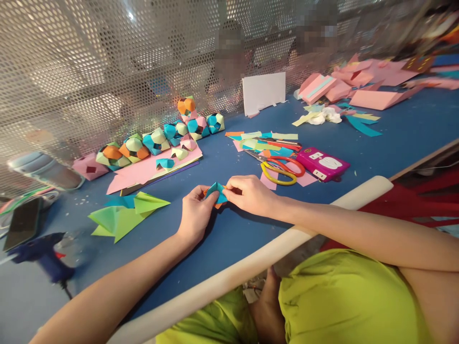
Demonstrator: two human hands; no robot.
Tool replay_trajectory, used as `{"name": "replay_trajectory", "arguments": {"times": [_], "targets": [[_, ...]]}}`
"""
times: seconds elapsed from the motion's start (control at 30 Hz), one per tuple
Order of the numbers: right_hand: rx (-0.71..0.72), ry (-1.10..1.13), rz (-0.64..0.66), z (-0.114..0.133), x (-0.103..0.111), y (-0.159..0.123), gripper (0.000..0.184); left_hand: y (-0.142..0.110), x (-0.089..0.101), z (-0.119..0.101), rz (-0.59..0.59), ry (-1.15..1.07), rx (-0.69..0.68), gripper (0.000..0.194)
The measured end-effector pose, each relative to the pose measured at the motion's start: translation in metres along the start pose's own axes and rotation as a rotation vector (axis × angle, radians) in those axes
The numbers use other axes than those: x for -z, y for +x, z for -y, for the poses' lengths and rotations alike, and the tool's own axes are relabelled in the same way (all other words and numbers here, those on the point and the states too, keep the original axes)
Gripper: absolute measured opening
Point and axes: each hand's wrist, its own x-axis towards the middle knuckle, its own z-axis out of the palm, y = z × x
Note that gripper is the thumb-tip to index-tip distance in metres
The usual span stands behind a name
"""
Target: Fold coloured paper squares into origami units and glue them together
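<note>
The left hand [195,212] and right hand [253,197] share 1 small blue-and-orange folded paper piece [217,191], each grip pinched narrow on it, above the surface [229,243] and in from its near edge. Green folded paper [125,217] lies to the left; coloured paper balls [156,140] line the far edge, with yellow-handled scissors [278,182] right of centre.

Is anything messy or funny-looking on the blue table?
Yes, a little. Beyond the magenta case, a crumpled white wad lies beside loose paper strips, scrunched up unlike the neat paper balls. The upright white card near the mesh has a ragged bottom edge, as if torn.
</note>
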Motion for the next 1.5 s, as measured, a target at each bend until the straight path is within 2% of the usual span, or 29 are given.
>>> {"name": "replay_trajectory", "arguments": {"times": [0.23, 0.47, 0.8, 1.0, 1.23, 1.5], "targets": [[0.000, 0.014, 0.014, -0.0012, -0.0008, 0.0001, 0.015, -0.0002, -0.0013, 0.0023, 0.019, -0.072, 0.029, 0.020], [-0.036, -0.001, 0.005, -0.0019, 0.0005, 0.0013, 0.020, -0.0020, -0.0030, 0.0008, 0.058, -0.095, 0.025, 0.017], [-0.046, -0.002, -0.007, -0.0012, 0.0019, 0.0008, 0.023, -0.0047, -0.0028, -0.0022, 0.095, 0.008, -0.022, 0.021], [-0.060, 0.022, 0.013, 0.0000, 0.0005, 0.0010, 0.021, -0.0041, -0.0027, -0.0023, 0.067, 0.056, -0.039, 0.015], [0.014, 0.082, -0.039, 0.0029, 0.0026, 0.0012, 0.016, -0.0034, -0.0028, -0.0013, 0.037, 0.045, -0.021, 0.013], [0.042, 0.032, -0.060, -0.0016, 0.0018, 0.0011, 0.017, -0.0030, -0.0015, -0.0003, 0.113, 0.030, -0.017, 0.021]]}}
